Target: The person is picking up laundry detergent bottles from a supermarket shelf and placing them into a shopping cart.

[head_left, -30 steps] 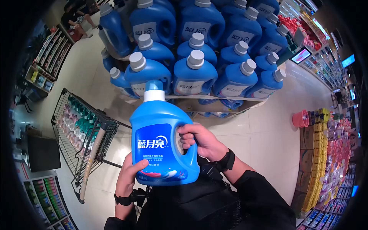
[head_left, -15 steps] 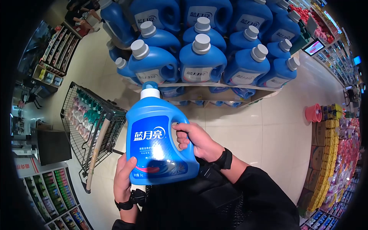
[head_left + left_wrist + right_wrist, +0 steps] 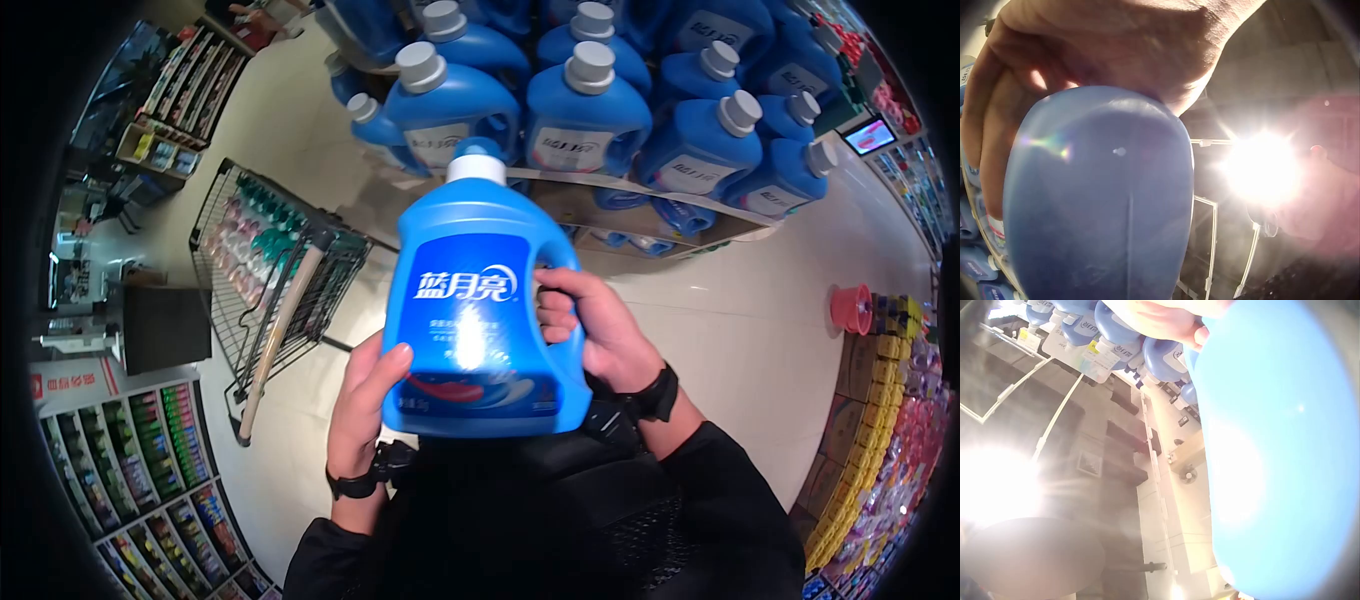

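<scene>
In the head view a large blue laundry detergent bottle (image 3: 470, 240) with a white collar and blue cap is held upright before the body, its label facing up at me. My right hand (image 3: 605, 335) grips its side handle, fingers wrapped through the opening. On the other side, low down, my left hand (image 3: 362, 405) holds the bottle, thumb over the label's edge and fingers behind. The left wrist view shows the bottle's base (image 3: 1097, 206) with the left hand (image 3: 1104, 47) curled around it. Bright blue plastic (image 3: 1279, 425) fills the right of the right wrist view.
Ahead stands a display shelf (image 3: 630, 187) with rows of similar blue bottles (image 3: 590, 110). To the left is a shopping cart (image 3: 280, 290) filled with pink and green bottles. A pink bucket (image 3: 851, 310) sits beside stacked goods on the right; product shelves (image 3: 130, 450) line the lower left.
The head view has swung so that the bottle, cart and display appear farther right. The bottle sits a little higher in view. Both hands keep their hold on it.
</scene>
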Demonstrator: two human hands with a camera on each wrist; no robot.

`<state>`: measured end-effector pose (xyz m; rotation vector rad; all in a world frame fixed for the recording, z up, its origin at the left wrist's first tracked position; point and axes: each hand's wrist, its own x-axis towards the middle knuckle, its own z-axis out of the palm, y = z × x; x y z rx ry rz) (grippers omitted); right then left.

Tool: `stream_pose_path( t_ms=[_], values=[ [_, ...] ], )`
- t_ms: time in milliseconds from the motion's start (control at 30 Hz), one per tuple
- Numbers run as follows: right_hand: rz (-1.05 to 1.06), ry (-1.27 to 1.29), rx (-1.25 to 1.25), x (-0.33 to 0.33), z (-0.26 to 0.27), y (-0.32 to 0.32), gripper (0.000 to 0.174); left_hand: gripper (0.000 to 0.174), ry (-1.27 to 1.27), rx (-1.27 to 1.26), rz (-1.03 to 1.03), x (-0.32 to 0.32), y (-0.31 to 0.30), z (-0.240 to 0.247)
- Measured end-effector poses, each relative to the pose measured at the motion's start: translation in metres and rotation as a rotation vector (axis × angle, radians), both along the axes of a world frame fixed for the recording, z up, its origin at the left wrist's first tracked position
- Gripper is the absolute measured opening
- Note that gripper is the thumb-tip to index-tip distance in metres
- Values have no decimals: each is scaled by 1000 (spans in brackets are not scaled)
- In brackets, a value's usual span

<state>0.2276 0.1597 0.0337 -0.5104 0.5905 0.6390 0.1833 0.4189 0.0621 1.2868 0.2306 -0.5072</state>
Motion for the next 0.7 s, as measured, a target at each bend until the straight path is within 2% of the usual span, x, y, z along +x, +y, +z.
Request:
stream_pose_path(
  t_ms=[33, 100, 233, 300, 500, 600, 700],
  values=[
    [-17, 5, 17, -1, 2, 0, 12, 50, -47, 100, -11, 2, -6, 11],
    [-7, -26, 9, -3, 8, -1, 18, 53, -27, 55, -44, 1, -1, 3],
    [-1, -43, -9, -5, 12, 0, 18, 55, -33, 33, -19, -2, -6, 6],
    [8, -47, -2, -7, 10, -1, 10, 57, -31, 41, -18, -4, -6, 6],
    [16, -35, -31, -7, 13, 1, 10, 60, -39, 28, 49, -9, -11, 16],
    [-10, 2, 16, -7, 10, 3, 9, 67, -11, -8, -36, -4, -2, 9],
    [-24, 40, 39, -6, 13, 5, 7, 62, 11, -52, -69, -3, 5, 6]
  ],
)
